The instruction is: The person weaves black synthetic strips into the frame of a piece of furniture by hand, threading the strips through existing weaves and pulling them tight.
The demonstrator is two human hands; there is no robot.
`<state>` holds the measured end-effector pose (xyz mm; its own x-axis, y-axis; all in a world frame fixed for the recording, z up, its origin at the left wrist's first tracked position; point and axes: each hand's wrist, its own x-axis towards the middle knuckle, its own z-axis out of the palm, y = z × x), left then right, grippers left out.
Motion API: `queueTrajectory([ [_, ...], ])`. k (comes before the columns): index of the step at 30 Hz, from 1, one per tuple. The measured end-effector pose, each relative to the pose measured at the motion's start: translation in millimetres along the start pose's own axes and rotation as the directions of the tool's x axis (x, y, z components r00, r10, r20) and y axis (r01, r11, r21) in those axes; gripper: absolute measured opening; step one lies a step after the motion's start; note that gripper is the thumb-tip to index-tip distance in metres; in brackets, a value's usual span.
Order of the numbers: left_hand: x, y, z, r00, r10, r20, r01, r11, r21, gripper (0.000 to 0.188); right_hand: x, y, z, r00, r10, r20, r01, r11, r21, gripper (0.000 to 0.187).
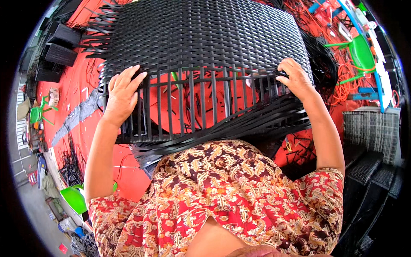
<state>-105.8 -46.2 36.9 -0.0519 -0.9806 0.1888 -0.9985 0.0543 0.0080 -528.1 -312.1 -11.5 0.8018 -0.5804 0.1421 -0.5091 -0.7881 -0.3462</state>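
Note:
A panel of black woven plastic strips (205, 34) lies before me, tightly woven at the far part. Nearer me, bare upright strips (203, 100) cross an open gap showing the red floor. My left hand (121, 92) rests with fingers stretched and apart on the left end of the weave's near edge. At the right end, my right hand (297, 79) has its fingers bent, thumb and fingertips closed on a thin black strip (257, 76) that runs across the uprights. A bundle of loose black strips (222, 128) lies slantwise over the panel's near side, close to my lap.
Loose strip ends (96, 40) stick out at the far left. Green chairs stand on both sides, one at the right (361, 51). Orange cord (342, 92) lies tangled there. A grey woven piece (371, 130) stands at the right. Cut scraps (299, 147) litter the red floor.

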Motion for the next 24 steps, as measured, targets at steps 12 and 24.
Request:
queueTrajectory([
  [12,10,-29,-8,0.993,0.067,0.099,-0.037,0.96,-0.278,0.047,59,-107,35,0.981,-0.183,0.067,0.167,0.966,0.197,0.049],
  [24,20,-28,14,0.992,-0.058,-0.11,0.026,0.962,-0.273,0.034,72,-107,48,0.984,-0.147,-0.097,0.161,0.975,0.153,0.036],
])
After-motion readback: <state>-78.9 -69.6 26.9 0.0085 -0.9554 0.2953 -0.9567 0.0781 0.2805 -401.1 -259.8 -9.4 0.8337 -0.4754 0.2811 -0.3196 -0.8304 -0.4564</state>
